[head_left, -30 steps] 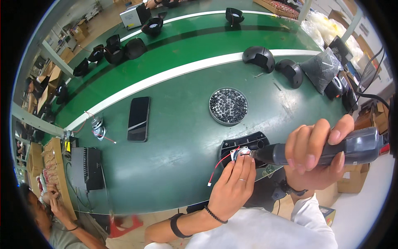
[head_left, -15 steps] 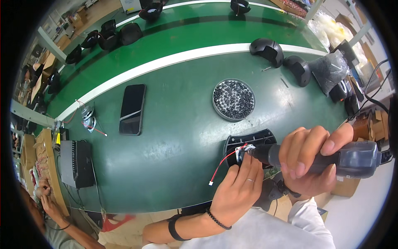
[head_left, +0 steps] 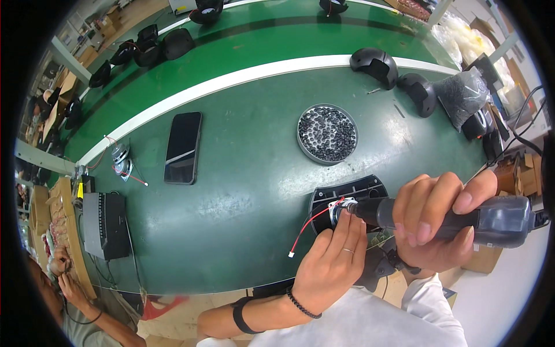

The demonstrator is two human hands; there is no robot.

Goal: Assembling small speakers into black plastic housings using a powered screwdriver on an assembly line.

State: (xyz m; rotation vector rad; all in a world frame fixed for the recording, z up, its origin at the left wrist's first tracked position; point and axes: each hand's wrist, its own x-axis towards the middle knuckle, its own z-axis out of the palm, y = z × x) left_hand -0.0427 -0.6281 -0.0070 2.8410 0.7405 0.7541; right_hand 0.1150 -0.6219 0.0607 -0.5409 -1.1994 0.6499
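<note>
Green workbench (head_left: pixel 231 191) with white stripe (head_left: pixel 243 78), seemingly a workshop.

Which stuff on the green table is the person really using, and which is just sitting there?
In use:
- electric screwdriver in right hand
- small speaker under left hand
- black housing

Lying about:
- phone
- dish of screws
- spare speaker
- black box

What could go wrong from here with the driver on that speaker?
1. The left hand's fingertips sit right beside the tip of the driver gripped by the right hand; a slip could catch them.
2. The red wire trails loose next to the small speaker and might get pinched or snagged.
3. The black housing lies close to the table edge; pressure might shift it.
</note>
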